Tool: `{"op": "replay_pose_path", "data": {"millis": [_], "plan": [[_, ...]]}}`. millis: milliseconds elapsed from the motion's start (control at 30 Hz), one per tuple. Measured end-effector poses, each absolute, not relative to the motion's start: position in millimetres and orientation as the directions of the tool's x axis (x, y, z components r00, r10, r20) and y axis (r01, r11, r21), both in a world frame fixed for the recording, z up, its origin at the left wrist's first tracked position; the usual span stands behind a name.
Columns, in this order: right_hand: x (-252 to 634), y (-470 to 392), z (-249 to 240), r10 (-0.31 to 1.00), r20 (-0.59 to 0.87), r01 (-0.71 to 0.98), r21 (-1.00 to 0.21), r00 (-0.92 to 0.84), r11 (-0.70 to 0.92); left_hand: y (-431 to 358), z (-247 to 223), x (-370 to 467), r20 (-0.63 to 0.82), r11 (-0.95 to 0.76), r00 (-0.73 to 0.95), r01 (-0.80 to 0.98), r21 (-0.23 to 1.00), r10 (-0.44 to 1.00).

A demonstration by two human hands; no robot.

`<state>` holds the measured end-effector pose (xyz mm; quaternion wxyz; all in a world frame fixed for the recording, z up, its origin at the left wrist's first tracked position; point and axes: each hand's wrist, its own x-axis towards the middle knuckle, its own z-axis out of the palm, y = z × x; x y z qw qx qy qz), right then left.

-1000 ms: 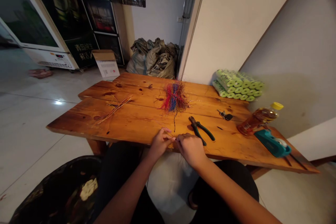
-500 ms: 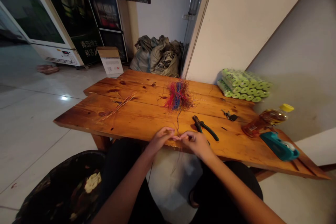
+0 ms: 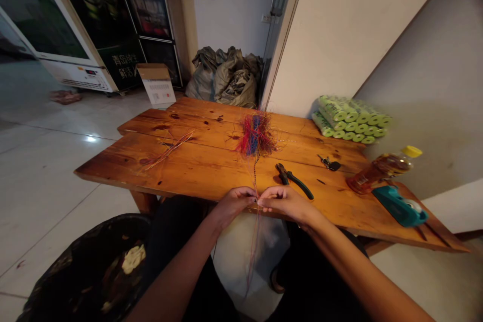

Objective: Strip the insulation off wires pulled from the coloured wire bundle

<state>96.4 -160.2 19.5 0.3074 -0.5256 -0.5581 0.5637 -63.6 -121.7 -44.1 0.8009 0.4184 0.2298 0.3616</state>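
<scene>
At the table's front edge, my left hand [image 3: 236, 206] and my right hand [image 3: 283, 202] meet fingertip to fingertip. Both are pinched on thin reddish strands [image 3: 252, 256], whose loose ends hang below the edge between my legs. From the fingers a dark-and-light patterned cord [image 3: 255, 170] runs up the table to a tangled bundle of red, blue and yellowish wire-like strands [image 3: 255, 136]. Exactly how the strands cross at the fingertips is too small to make out. Green-handled cutting pliers [image 3: 289, 177] lie just beyond my right hand, partly hidden by it.
More loose strands [image 3: 171, 150] lie on the left of the wooden table [image 3: 211, 161]. On the right are keys [image 3: 330, 163], a bottle [image 3: 377, 171], a teal tape dispenser [image 3: 400, 206] and green-wrapped rolls [image 3: 350, 121]. A black-lined bin [image 3: 75, 266] stands by my left leg.
My fingers have drawn in closer around the strands, and my right wrist has turned slightly. The hanging ends show longer and straighter below the table edge. The view has shifted slightly.
</scene>
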Motion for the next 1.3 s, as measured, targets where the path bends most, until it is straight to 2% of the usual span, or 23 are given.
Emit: {"op": "replay_pose_path", "data": {"millis": [267,467,600,700,800,900,1000,1067,1167,1300], "plan": [[90,-165,29,0.947,-0.23,0.311,-0.938,-0.223,-0.155,-121,-50,-66,-0.096,0.562,0.733,-0.423,0.71,0.673],[85,-166,31,0.957,-0.194,0.369,-0.924,-0.217,-0.104,-119,-48,-65,-0.11,0.626,0.766,-0.423,0.655,0.633],[87,-164,27,0.958,-0.206,0.385,-0.916,-0.202,-0.116,-120,-48,-65,-0.133,0.584,0.736,-0.4,0.706,0.664],[90,-162,24,0.961,-0.206,0.39,-0.913,-0.186,-0.12,-124,-45,-66,-0.1,0.411,0.64,-0.36,0.838,0.762],[92,-159,24,0.952,-0.225,0.361,-0.922,-0.208,-0.139,-130,-40,-66,-0.021,0.191,0.47,-0.317,0.929,0.882],[94,-155,23,0.942,-0.253,0.309,-0.934,-0.221,-0.178,-135,-37,-67,0.061,0.02,0.336,-0.234,0.972,0.94],[94,-153,23,0.939,-0.262,0.277,-0.941,-0.223,-0.197,-138,-34,-69,0.209,-0.198,0.259,-0.067,0.978,0.943],[93,-151,23,0.938,-0.259,0.265,-0.944,-0.232,-0.195,-140,-32,-72,0.373,-0.397,0.232,0.067,0.915,0.898],[91,-150,23,0.935,-0.266,0.25,-0.946,-0.236,-0.206,-141,-31,-75,0.615,-0.655,0.23,0.216,0.724,0.754],[90,-150,22,0.931,-0.269,0.234,-0.949,-0.248,-0.212,-141,-32,-78,0.742,-0.789,0.278,0.299,0.537,0.611]]}}
